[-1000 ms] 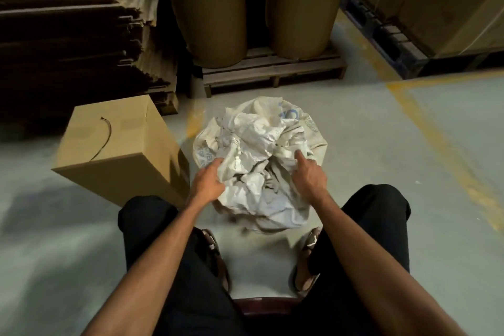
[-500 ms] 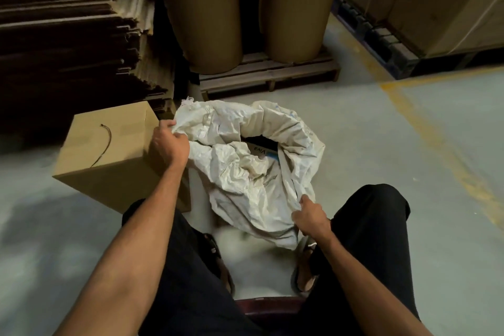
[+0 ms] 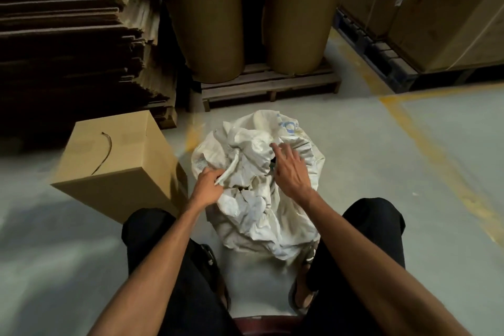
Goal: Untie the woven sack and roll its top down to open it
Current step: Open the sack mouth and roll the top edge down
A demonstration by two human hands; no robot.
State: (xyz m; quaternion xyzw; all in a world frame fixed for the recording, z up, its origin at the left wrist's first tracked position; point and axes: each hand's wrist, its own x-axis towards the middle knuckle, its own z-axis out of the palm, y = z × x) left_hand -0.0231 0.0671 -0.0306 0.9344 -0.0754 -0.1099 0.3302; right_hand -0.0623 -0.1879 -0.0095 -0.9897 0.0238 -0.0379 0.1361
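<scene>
Two bare hands on the crumpled white woven sack [image 3: 256, 180] between the person's knees: left hand [image 3: 208, 185] pinching a twisted fold, right hand [image 3: 290, 169] spread flat, so a one-sided tug could tip it over.

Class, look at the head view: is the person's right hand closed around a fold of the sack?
No. The right hand lies open, fingers spread, over the woven sack; only the left hand grips a fold.
</scene>
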